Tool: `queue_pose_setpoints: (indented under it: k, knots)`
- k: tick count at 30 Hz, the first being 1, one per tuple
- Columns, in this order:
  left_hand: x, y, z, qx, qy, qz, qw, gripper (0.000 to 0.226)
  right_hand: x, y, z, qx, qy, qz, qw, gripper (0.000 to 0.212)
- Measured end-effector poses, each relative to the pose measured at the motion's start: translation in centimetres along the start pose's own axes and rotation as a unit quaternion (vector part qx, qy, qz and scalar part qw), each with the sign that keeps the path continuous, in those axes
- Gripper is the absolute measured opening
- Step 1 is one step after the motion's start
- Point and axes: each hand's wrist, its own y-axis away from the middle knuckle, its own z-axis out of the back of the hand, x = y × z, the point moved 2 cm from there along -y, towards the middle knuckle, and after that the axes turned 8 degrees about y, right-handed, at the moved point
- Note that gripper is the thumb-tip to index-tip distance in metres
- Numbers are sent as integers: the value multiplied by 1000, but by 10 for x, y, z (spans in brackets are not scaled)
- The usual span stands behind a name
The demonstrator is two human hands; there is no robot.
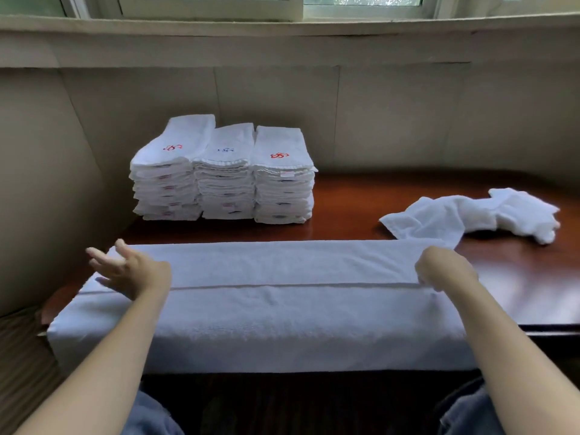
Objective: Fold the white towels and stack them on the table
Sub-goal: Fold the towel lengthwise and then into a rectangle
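towel stacks (222, 171) block rear-left, crumpled towel (470, 216) right

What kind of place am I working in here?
Likely a hotel or guesthouse linen spot, though I can't be sure: three stacks of folded white towels with embroidered logos sit on a polished wooden table under a window, and another towel lies spread for folding.

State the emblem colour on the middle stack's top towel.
Blue emblem on the middle stack, clearest in the head view.
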Motion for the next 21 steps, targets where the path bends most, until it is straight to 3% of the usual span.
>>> queue_pose_setpoints:
  k: [3, 5, 7, 10, 21]
  knots:
    - [-18, 27, -30, 193, -161, -172, 953, 48, -12, -6, 8, -67, -84, -37, 994, 6]
    - [-28, 56, -52, 299, -232, -202, 904, 51, -16, -10, 7, -92, -93, -35, 991, 12]
    - [-32, 80, -71, 357, -278, -182, 873, 64, -9, -18, -6, -59, -63, 48, 995, 34]
    - [-34, 90, -87, 348, -322, -170, 864, 71, 3, -28, -39, 4, 5, 112, 994, 68]
    - [-44, 46, -131, 345, -319, -181, 864, 70, 35, -69, -45, -120, -38, 162, 979, 64]
